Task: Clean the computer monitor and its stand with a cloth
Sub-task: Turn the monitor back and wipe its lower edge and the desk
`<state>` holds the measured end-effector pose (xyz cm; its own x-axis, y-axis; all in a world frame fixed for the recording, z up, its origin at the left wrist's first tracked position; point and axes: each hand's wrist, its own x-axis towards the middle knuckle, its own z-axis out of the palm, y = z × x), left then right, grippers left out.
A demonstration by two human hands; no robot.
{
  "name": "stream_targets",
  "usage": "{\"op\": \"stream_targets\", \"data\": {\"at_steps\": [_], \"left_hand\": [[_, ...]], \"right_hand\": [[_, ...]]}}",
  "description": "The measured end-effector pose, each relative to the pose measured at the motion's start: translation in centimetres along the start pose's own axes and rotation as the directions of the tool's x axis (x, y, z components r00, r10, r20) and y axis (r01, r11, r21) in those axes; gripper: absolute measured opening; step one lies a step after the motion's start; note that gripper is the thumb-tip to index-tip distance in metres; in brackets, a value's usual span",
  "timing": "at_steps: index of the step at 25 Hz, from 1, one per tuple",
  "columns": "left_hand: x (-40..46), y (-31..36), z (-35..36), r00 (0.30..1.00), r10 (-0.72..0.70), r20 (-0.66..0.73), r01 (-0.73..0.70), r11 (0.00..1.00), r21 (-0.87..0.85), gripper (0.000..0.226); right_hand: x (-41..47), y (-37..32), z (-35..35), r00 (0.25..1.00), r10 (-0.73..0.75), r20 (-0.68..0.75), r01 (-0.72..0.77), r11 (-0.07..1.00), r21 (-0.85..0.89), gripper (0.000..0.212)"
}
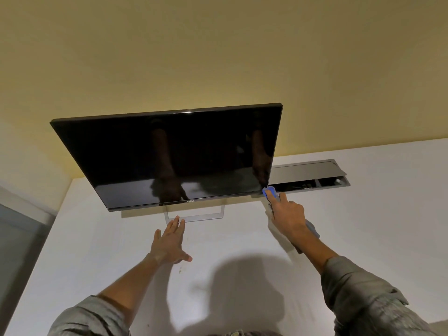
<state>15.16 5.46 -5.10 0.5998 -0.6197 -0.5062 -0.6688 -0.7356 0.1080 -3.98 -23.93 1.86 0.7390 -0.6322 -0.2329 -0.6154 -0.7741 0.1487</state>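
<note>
A black flat monitor point(169, 154) with a dark screen stands on a silver open-frame stand point(203, 216) on a white desk point(242, 275). My right hand point(288, 218) grips a blue-grey cloth point(271, 192) and presses it with the forefinger against the monitor's lower right corner. The cloth's loose end point(312, 230) hangs below my wrist. My left hand point(169, 241) lies flat on the desk with fingers straight, its fingertips touching the stand's front left corner.
A grey cable tray point(312, 174) with its lid half open is set into the desk behind the monitor's right side. A yellow wall point(218, 57) rises behind. The desk's left edge point(36, 258) drops off to a grey floor.
</note>
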Motion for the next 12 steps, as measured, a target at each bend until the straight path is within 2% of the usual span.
{"op": "stream_targets", "data": {"at_steps": [4, 9, 12], "left_hand": [[-0.6, -0.2, 0.5, 1.0, 0.02, -0.014, -0.019, 0.999, 0.046, 0.113], [-2.2, -1.4, 0.5, 0.995, 0.07, -0.067, -0.072, 0.997, -0.029, 0.093], [-3.5, -2.8, 0.6, 0.993, 0.041, -0.11, -0.051, 0.995, -0.09, 0.087]], "right_hand": [[-0.4, -0.7, 0.0, 0.999, 0.029, 0.021, -0.03, 0.997, 0.075, 0.067], [-1.1, -1.4, -0.5, 0.998, 0.062, -0.008, -0.06, 0.983, 0.172, 0.063], [-1.6, -1.6, -1.6, 0.997, 0.078, 0.002, -0.077, 0.976, 0.203, 0.061]]}}
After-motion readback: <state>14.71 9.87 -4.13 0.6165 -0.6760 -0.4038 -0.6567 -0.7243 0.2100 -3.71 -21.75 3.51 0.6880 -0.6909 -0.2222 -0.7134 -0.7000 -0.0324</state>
